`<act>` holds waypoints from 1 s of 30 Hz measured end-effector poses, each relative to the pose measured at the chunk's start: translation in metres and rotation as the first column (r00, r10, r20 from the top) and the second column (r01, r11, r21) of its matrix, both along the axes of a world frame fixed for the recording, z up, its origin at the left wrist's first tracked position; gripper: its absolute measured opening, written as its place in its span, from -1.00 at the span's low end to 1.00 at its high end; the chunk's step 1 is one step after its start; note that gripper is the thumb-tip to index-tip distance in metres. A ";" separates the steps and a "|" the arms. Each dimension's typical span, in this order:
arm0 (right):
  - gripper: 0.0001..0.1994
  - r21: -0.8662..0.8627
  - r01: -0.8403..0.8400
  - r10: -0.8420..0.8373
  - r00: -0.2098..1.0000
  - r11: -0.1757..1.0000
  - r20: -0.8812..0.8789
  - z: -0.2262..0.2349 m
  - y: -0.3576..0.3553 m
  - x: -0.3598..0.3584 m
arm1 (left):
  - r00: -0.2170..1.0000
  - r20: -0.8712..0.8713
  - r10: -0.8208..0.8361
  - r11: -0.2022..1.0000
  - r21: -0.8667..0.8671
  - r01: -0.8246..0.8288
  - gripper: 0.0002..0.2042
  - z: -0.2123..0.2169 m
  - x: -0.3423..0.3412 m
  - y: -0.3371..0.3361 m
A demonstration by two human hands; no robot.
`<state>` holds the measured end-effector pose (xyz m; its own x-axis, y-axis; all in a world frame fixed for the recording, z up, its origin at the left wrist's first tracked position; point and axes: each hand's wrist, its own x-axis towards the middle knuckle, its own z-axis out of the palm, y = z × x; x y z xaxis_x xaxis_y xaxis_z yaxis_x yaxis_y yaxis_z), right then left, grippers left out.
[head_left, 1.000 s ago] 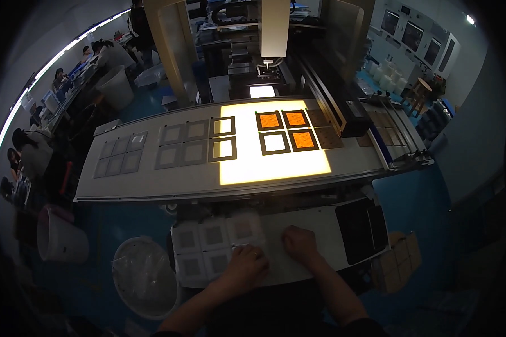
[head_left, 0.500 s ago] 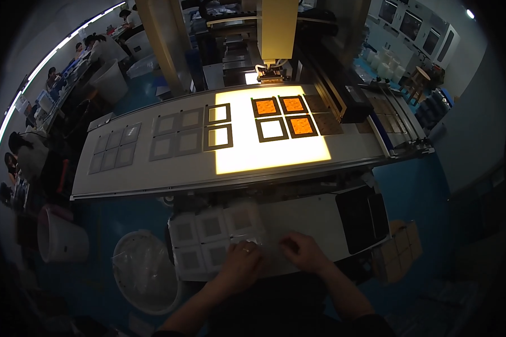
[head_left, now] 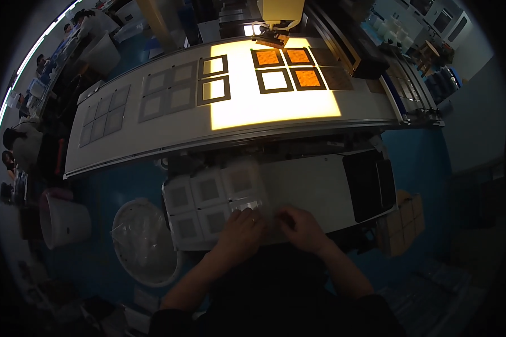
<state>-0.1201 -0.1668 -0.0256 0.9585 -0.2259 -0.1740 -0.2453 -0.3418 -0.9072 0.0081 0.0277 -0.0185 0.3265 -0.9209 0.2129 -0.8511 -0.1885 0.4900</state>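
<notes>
On the near table lies a translucent sheet [head_left: 195, 203] with rows of greyish square panels. My left hand [head_left: 240, 235] is at its lower right corner, fingers bent and pressed together on the edge, with a shiny glare just above them. A ring shows on one finger. Just to the right is my right hand [head_left: 302, 229], its fingers curled in a pinch close to the sheet's right edge. Anything between those fingertips is too dim and blurred to make out.
Beyond is a long machine table [head_left: 168, 135] with a glowing panel [head_left: 242, 115], black-framed squares and orange inserts [head_left: 307, 78]. A machine head [head_left: 271, 37] hangs over it. A black pad [head_left: 361, 185] lies right; a plastic-lined bin [head_left: 143, 247] stands left. People sit far left.
The whole view has tilted, so the tables sit higher in the picture. My right hand has come nearer to my left. The machine head has shifted and turned slightly.
</notes>
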 end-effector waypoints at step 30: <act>-0.88 0.571 -0.033 0.099 0.991 0.820 -0.086 0.013 0.009 0.009 | 0.972 -0.206 0.116 0.955 -0.247 -0.166 -0.68 0.013 -0.004 0.011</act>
<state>-0.1110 -0.1576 -0.0128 0.9356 0.0075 -0.3531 -0.3470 0.2061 -0.9149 0.0039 0.0387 -0.0051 0.5063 -0.7830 0.3615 -0.7133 -0.1446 0.6858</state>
